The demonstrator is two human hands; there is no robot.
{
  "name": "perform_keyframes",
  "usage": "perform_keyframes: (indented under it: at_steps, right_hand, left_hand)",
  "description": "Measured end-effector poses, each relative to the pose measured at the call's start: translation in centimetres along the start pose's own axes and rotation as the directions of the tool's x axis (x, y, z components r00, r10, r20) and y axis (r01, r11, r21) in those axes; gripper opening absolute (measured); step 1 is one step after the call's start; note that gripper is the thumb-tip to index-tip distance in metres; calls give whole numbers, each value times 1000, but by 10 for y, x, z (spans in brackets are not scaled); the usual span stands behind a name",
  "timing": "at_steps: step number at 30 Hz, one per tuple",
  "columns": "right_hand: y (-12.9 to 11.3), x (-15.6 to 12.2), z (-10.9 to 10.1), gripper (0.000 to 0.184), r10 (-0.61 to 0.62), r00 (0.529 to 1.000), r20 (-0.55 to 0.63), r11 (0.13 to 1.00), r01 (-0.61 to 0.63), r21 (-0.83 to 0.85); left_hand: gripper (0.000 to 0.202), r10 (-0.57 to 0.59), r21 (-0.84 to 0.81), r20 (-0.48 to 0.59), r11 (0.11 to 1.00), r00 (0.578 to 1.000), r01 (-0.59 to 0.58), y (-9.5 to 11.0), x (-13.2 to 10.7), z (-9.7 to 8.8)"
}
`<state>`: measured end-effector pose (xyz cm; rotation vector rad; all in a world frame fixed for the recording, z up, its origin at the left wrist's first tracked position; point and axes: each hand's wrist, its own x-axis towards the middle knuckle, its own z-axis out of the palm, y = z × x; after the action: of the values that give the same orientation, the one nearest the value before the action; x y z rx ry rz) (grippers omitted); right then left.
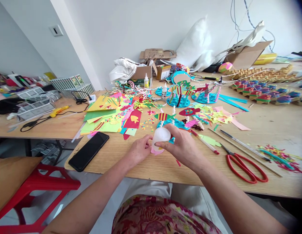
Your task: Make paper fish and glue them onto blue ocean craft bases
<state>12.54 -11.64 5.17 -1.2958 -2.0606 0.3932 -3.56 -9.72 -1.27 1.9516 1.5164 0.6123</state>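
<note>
My right hand (180, 146) grips a small white glue bottle (160, 135), tipped nozzle-down over a small pink paper piece (156, 151) on the wooden table (141, 162). My left hand (138, 149) rests beside it with its fingertips pinched on the edge of that pink piece. Just behind the bottle lies a blue paper disc (169, 123) with twisted white stems and a striped paper fish (163, 116).
Red-handled scissors (245, 165) and thin wooden sticks (241, 148) lie to the right. A black phone (89, 151) sits at the left table edge. Coloured paper sheets and scraps (109, 117) cover the middle. Paper craft models (263, 91), glue bottles and cardboard boxes stand further back. A red stool (44, 188) is lower left.
</note>
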Motion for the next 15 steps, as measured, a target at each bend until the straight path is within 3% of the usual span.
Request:
perform_keyframes:
  at_steps: [15]
  right_hand:
    - [0, -3, -4, 24, 23, 1000, 10, 996, -24, 82]
  left_hand:
    - [27, 3, 34, 20, 999, 1000, -3, 2, -1, -1]
